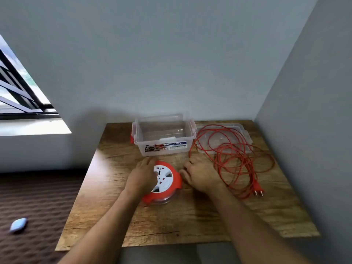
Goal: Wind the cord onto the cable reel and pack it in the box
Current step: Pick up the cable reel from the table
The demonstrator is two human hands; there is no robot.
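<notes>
A red and white cable reel (165,181) with sockets on its face lies flat on the wooden table (171,221). My left hand (142,175) rests on its left side, fingers laid over the rim. My right hand (201,177) sits just right of the reel with its fingers curled at the reel's red edge, where the cord seems to start. The long orange cord (238,157) lies in loose loops to the right, its red plug (258,191) at the near end. A clear plastic box (164,134) stands open behind the reel.
The box's clear lid (228,130) lies flat at the back right, partly under the cord loops. Walls close in behind and to the right of the table. A brown carpet with a small blue object (18,225) lies left of the table.
</notes>
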